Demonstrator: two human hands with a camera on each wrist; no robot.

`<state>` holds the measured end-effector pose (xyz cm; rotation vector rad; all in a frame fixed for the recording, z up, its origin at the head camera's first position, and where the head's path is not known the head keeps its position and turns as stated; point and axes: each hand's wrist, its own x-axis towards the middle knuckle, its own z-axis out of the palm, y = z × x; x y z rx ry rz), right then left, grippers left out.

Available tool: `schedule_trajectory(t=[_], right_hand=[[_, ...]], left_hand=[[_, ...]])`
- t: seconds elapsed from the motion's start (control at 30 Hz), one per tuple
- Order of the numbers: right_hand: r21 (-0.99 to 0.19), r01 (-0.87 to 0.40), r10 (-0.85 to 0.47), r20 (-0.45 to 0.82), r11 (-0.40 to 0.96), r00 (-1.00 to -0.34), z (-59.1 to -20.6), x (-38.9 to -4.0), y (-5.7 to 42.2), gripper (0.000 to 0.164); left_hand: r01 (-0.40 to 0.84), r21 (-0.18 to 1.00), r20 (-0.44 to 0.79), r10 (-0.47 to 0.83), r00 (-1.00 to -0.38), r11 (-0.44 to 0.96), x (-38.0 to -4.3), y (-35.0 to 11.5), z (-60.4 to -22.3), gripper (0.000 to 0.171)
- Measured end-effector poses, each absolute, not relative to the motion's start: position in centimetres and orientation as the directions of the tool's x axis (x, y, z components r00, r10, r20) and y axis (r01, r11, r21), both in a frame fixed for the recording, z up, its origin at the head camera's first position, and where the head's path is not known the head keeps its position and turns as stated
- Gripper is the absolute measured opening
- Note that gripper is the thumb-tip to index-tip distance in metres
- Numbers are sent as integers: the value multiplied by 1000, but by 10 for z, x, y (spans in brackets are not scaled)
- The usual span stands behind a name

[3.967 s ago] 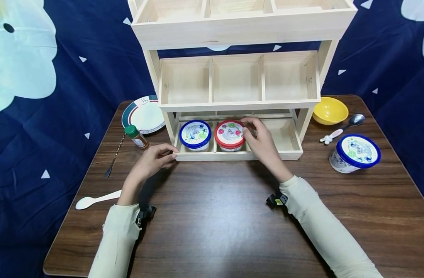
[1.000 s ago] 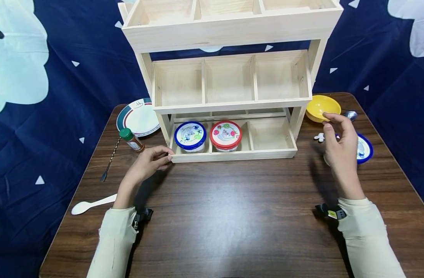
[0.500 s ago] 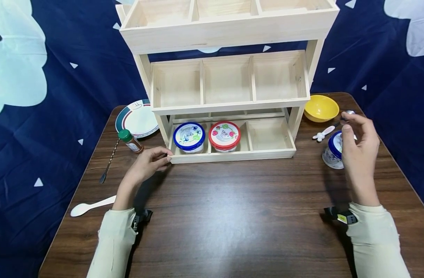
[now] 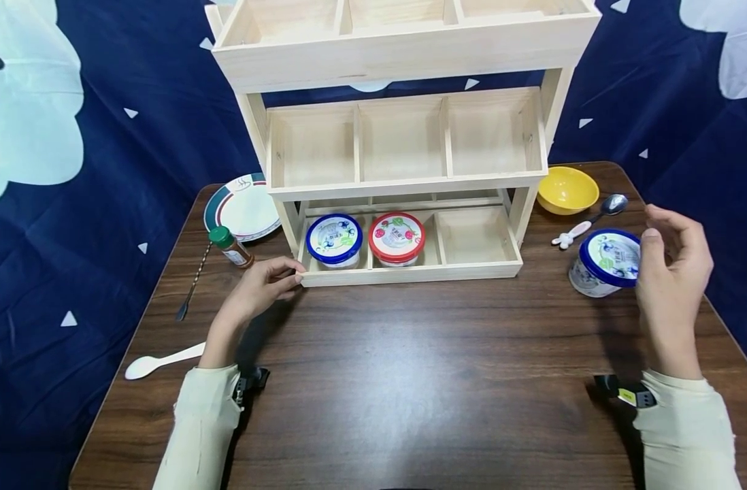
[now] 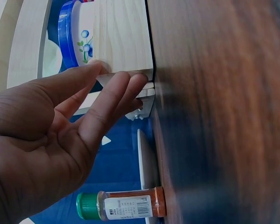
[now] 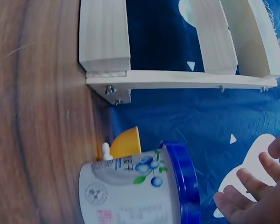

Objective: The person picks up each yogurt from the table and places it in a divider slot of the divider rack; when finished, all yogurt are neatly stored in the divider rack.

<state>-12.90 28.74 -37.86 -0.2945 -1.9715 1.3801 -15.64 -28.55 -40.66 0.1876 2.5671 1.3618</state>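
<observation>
In the head view, my left hand (image 4: 257, 289) rests its fingertips against the left front corner of the wooden shelf's bottom tray (image 4: 410, 273). The left wrist view shows that hand's fingers fairly straight at the tray end. A blue-lidded tub (image 4: 334, 238) stands in the tray's left compartment and a red-lidded tub (image 4: 396, 238) in the middle one. My right hand (image 4: 673, 286) is just right of another blue-lidded tub (image 4: 609, 258) on the table, fingers loosely bent. In the right wrist view, a gap lies between the fingers and this tub's lid (image 6: 184, 186).
A yellow bowl (image 4: 567, 190) and a rabbit-handled spoon (image 4: 571, 235) lie behind the right tub. Left of the shelf are plates (image 4: 245, 207), a green-capped spice jar (image 4: 231, 246), a twisted-handle stirring spoon (image 4: 194, 282) and a white spoon (image 4: 162, 362). Two more tiers rise above the tray.
My right hand has left the red-lidded tub in the tray and moved right, past the front of the blue-lidded tub to its right side. My left hand has stayed at the tray corner.
</observation>
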Motion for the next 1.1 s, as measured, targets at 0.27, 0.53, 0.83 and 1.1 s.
schedule_trajectory(t=[0.27,0.53,0.83,1.1], right_hand=[[-891,-192,588,420,411,-691,-386,-121,298,33],[-923,-150,649,359,355,-671,-394,-119,308,32],[-936,-88,680,309,340,-665,-405,-112,311,31],[-970,-56,691,208,236,-692,-409,-110,315,31]], left_hand=[[28,829,-125,235,-964,559,-157,-286,-407,18],[36,826,-120,238,-964,563,-157,-286,-408,17],[21,827,-134,233,-963,562,-156,-285,-407,18],[8,826,-142,221,-965,564,-156,-285,-407,19]])
